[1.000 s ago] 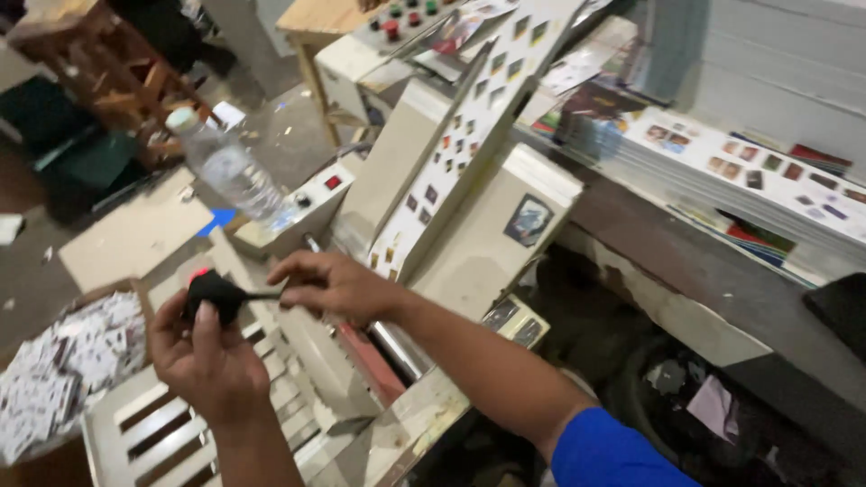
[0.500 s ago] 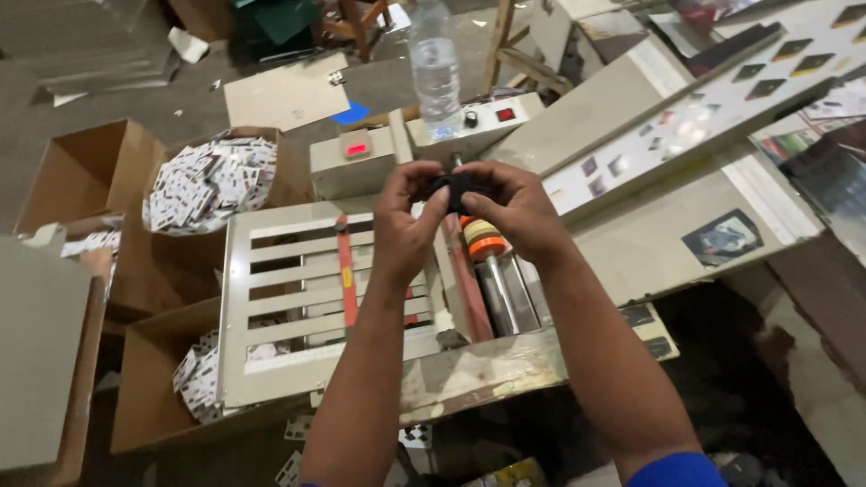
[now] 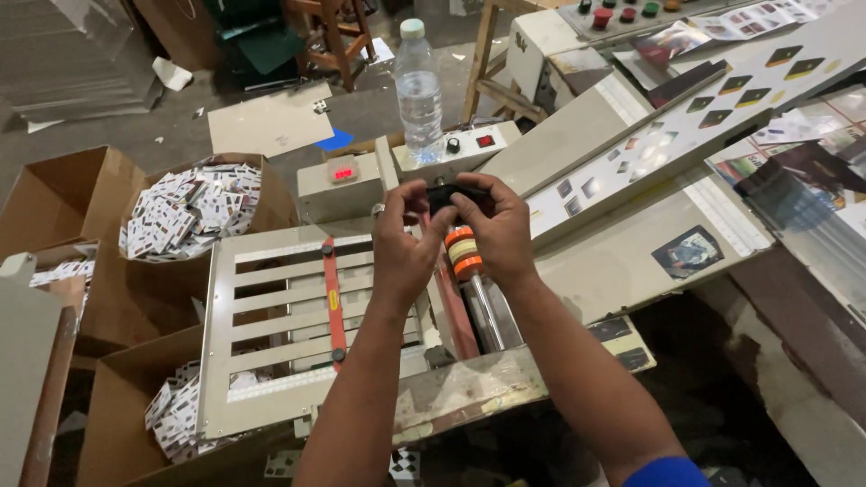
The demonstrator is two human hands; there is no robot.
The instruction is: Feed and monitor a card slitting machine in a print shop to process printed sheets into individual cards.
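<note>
**Both hands closed on 1 small black object above the slatted machine**

While I watch through the head camera, my left hand [image 3: 403, 243] and right hand [image 3: 494, 233] meet over the cream slatted machine [image 3: 271, 334], which I take as my landmark. Both hands pinch the same small black object [image 3: 448, 195]: the fingers of each are curled in tight around its ends, thumbs toward me, so only a short dark strip shows between them. I cannot tell what kind of object it is, since most of it is hidden by the fingers. It is held in the air, above the machine's right edge and clear of its surface.

Just under my right hand, on the machine's right side, a metal roller shaft [image 3: 485, 311] carries orange and cream rings [image 3: 465, 252]. 1 red strip [image 3: 333, 302] runs down across the machine's pale slats.

Behind the machine, touching its far edge, sits a control box [image 3: 451, 149] with 1 black knob and 1 red switch; a second box with a red display [image 3: 343, 173] stands beside it. 1 clear plastic water bottle [image 3: 419, 90] stands upright on the control box.

Left of the machine, an open cardboard box [image 3: 194, 212] is full of small printed cards. Another carton [image 3: 117, 406] with more cards sits below the machine's near-left corner. To the right of the machine, a long printed sheet [image 3: 686, 126] with dark shapes lies on a sloped feed table.
</note>
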